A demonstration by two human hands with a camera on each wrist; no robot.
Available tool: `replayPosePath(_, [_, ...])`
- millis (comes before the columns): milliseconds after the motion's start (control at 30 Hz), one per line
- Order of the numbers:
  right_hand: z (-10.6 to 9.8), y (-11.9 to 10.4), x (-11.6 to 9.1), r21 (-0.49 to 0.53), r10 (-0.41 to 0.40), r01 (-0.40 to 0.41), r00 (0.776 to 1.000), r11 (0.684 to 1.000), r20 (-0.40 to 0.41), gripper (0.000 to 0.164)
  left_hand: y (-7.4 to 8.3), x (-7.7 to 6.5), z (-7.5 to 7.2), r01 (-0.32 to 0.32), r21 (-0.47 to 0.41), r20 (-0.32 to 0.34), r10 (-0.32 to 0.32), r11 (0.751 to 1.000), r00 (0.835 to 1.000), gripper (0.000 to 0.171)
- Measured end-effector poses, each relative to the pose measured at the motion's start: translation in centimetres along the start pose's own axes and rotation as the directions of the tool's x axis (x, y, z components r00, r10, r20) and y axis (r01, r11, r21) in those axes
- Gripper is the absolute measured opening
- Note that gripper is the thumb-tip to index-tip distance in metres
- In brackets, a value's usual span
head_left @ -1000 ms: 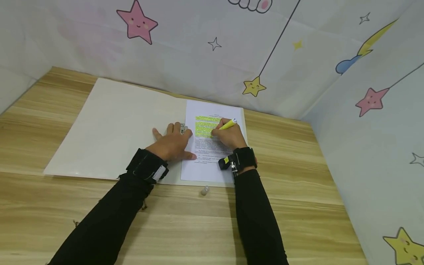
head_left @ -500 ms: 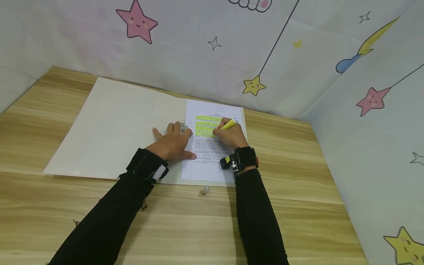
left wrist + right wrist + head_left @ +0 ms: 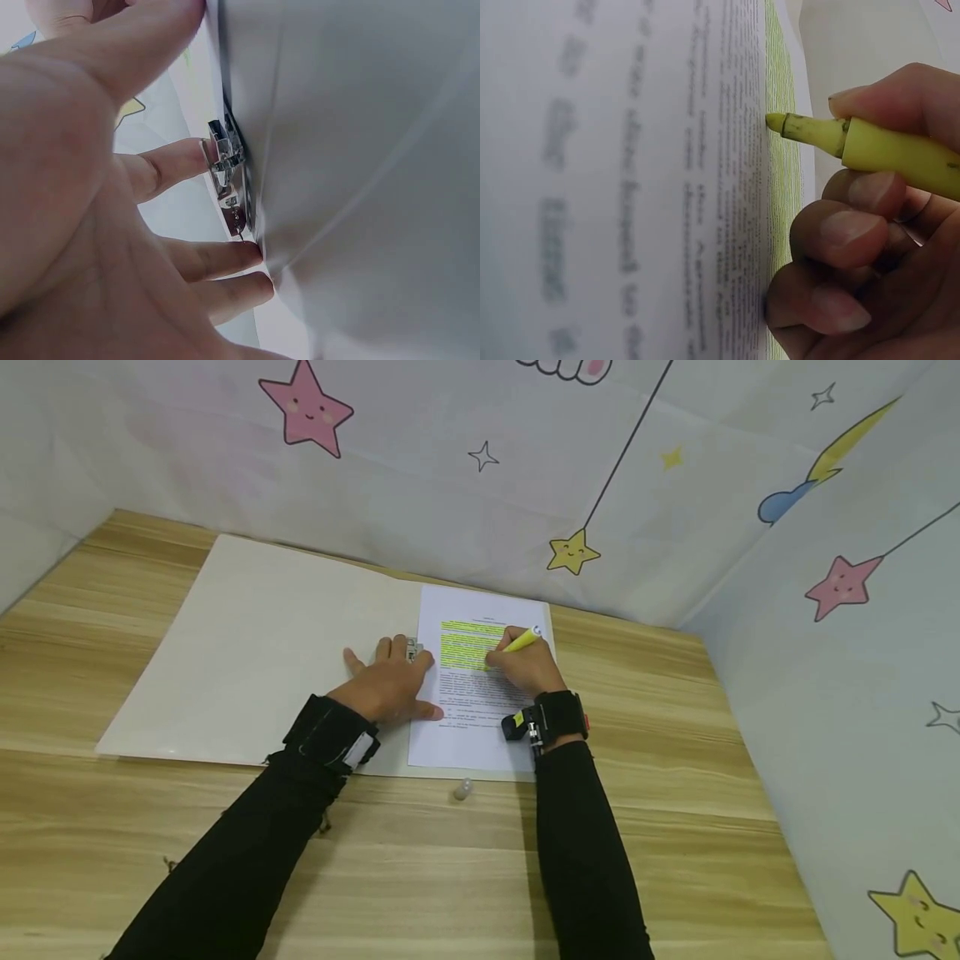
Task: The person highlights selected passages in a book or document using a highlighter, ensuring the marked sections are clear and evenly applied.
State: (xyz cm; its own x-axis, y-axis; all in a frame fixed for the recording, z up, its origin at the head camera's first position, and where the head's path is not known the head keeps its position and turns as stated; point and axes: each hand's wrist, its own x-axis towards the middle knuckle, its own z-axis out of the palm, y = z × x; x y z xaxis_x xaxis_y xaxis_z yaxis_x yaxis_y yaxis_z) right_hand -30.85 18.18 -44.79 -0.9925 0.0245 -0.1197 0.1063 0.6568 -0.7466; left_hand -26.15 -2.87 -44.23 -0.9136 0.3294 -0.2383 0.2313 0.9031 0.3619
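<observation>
My right hand (image 3: 528,667) holds a yellow highlighter (image 3: 900,154), with its chisel tip right at the printed sheet (image 3: 465,747). Yellow marking covers the upper lines of text, and the lower lines are plain black print. The sheet lies on the right half of an opened white folder (image 3: 247,643). My left hand (image 3: 386,687) rests with spread, straight fingers across the folder's middle, its thumb on the sheet's left edge. Beside those fingers is a metal clip (image 3: 226,161) on the folder, partly covered by the hand in the head view.
A small translucent cap (image 3: 462,789) lies on the wooden table (image 3: 405,868) just in front of the folder. Behind and to the right stand white walls (image 3: 420,502) printed with stars.
My right hand has slid slightly to the right with the highlighter, and the yellow marking reaches a little farther along the line. The left hand stays in place.
</observation>
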Motion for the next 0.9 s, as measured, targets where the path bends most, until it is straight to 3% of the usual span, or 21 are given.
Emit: replayPosePath(900, [-1.02,0.59,0.29,-0.006,0.004,-0.004,1.000,1.000,0.021,0.026,0.13,-0.01,0.18,-0.006,-0.005,-0.016,0.006,1.000,1.000,0.079])
